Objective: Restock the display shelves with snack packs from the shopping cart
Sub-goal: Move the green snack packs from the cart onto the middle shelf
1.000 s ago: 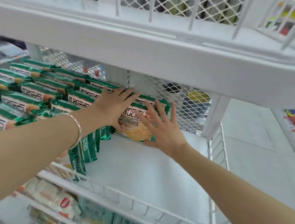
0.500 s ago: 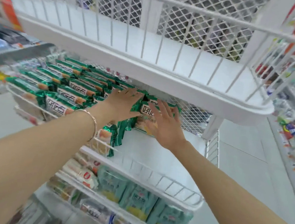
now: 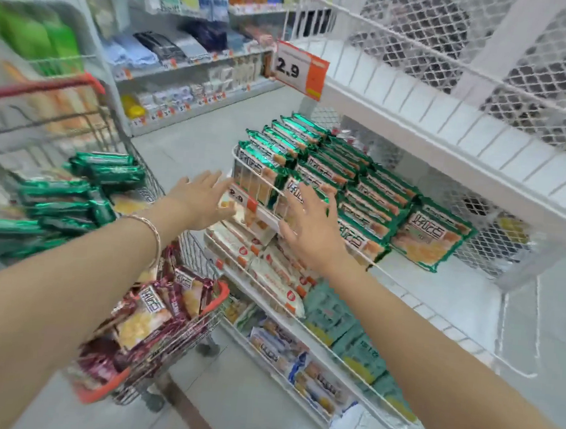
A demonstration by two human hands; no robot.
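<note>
Holds both hands spread and empty: left hand (image 3: 201,201) centre frame, right hand (image 3: 311,226) at the shelf (image 3: 455,289) front, near stacked green snack packs (image 3: 371,194). Shows more green packs (image 3: 83,195) in shopping cart (image 3: 41,88), left.

Pale grey tiled floor (image 3: 192,149), lit bright and even, no hard shadows. Across the aisle, tiered white shelving (image 3: 199,59) stocked with blurred folded cloths and small boxes, orange price tags (image 3: 173,64) along the edges. Far left, blurred green packs (image 3: 35,32) on another rack.
</note>
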